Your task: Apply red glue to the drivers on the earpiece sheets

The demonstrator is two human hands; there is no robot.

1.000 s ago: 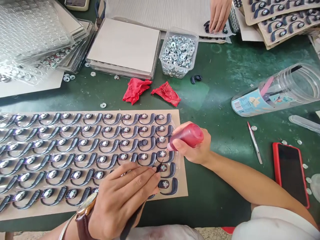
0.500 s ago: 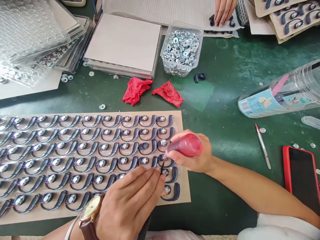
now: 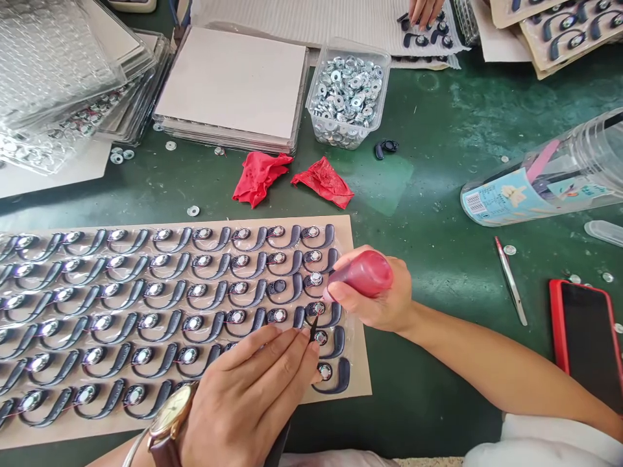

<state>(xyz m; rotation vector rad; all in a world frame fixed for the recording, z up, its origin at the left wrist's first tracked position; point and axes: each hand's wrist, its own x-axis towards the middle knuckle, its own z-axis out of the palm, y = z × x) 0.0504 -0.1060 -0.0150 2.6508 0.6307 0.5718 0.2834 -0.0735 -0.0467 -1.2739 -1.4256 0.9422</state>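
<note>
Near the front edge of the table: a brown card (image 3: 357,363) lies flat, with rows of dark ear hooks on it.
Right hand (image 3: 384,298): fingers curled tight around a small red bottle (image 3: 365,274). Its tip points left and down at one ear hook (image 3: 318,310) by the card's right edge.
Left hand (image 3: 248,395): fingers pressed together, pinching a thin dark tool (image 3: 314,324). The tool's point sits just beside the bottle's tip.
How the bottle feels: I think it is light and soft, so it squishes. Hold it around the fat middle and squeeze gently.
How the ear hook feels: I think it is tiny, light and bendy, easy to knock loose.
Further back: two red rags (image 3: 292,178) and a clear tub of shiny rings (image 3: 348,94).
Right edge: a red phone (image 3: 586,337).
</note>
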